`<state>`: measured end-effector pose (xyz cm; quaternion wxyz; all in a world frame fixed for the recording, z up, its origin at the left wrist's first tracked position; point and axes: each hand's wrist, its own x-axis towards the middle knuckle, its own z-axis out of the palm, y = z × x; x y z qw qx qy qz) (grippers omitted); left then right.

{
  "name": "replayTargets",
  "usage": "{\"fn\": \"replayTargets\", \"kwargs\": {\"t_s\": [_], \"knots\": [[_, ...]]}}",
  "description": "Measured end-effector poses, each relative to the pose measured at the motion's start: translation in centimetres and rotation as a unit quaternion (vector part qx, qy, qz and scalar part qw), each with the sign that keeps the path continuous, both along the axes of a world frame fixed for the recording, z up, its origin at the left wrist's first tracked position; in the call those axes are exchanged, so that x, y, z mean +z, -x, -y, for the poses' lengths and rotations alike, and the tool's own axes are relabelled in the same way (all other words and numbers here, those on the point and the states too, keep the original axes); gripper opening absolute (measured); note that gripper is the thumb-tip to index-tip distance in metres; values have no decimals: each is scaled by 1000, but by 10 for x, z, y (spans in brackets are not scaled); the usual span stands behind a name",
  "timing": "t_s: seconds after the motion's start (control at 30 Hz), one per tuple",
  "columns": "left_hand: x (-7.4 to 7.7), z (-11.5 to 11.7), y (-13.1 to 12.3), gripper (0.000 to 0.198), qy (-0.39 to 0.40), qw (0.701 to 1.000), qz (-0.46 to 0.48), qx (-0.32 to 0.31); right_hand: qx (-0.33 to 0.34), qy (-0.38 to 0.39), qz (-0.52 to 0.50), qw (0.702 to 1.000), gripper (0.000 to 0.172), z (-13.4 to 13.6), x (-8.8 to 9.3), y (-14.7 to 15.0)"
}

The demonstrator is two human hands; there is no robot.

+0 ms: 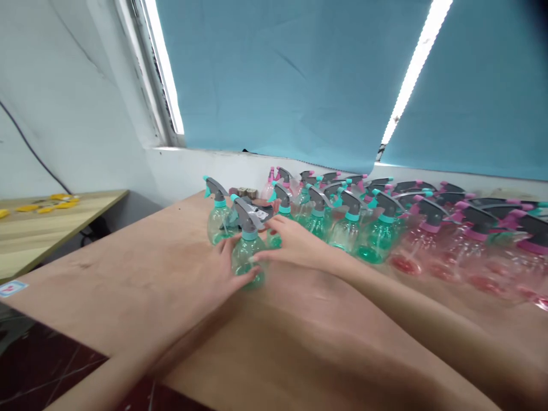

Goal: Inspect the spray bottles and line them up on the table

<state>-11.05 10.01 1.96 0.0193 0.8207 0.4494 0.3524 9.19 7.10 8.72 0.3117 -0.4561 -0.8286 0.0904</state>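
In the head view, we work at a light-brown wooden tabletop (141,251) above a dark red tiled floor (47,365). Blue fabric sheets (274,80) hang against the white wall (72,85); a pale wooden side table (25,240) bearing flat yellow pieces (64,202) stands at left. Our transparent green-tinted plastic spray bottle (247,251), with grey trigger head and turquoise collar, is upright between our hands, left of the green and pink bottle rows (381,237). Our left hand (220,271) grips its body; our right hand (295,242) curves around the other side, its grip unclear.
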Motion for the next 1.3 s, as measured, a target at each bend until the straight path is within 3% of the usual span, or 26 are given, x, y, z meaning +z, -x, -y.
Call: {"fn": "replayTargets", "kwargs": {"t_s": [0.1, 0.2, 0.3, 0.43, 0.53, 0.7, 1.07, 1.2, 1.3], "knots": [[2, -24, 2, 66, -18, 999, -24, 14, -106, -25, 1, 994, 26, -7, 11, -19], [8, -37, 0, 61, -30, 999, -39, 24, -192, -92, 22, 977, 23, -22, 22, -33], [14, -42, -5, 58, -41, 996, -79, 31, -265, -110, 60, 956, 29, -39, 28, -40], [19, -48, -13, 61, -42, 993, -103, 48, -318, -44, 110, 941, 49, -54, 29, -37], [21, -52, -21, 61, -60, 987, -132, 64, -333, -21, 130, 934, 53, -60, 26, -31], [25, -56, -29, 58, -119, 969, -194, 101, -338, -7, 147, 930, 45, -66, 19, -28], [24, -74, -34, 62, -123, 971, -174, 108, -320, 10, 143, 937, 43, -62, 18, -30], [20, -66, -30, 71, -134, 975, -146, 102, -309, 11, 133, 942, 40, -53, 19, -30], [17, -46, -25, 62, -146, 983, -90, 69, -288, 0, 112, 951, 38, -41, 18, -31]]}}
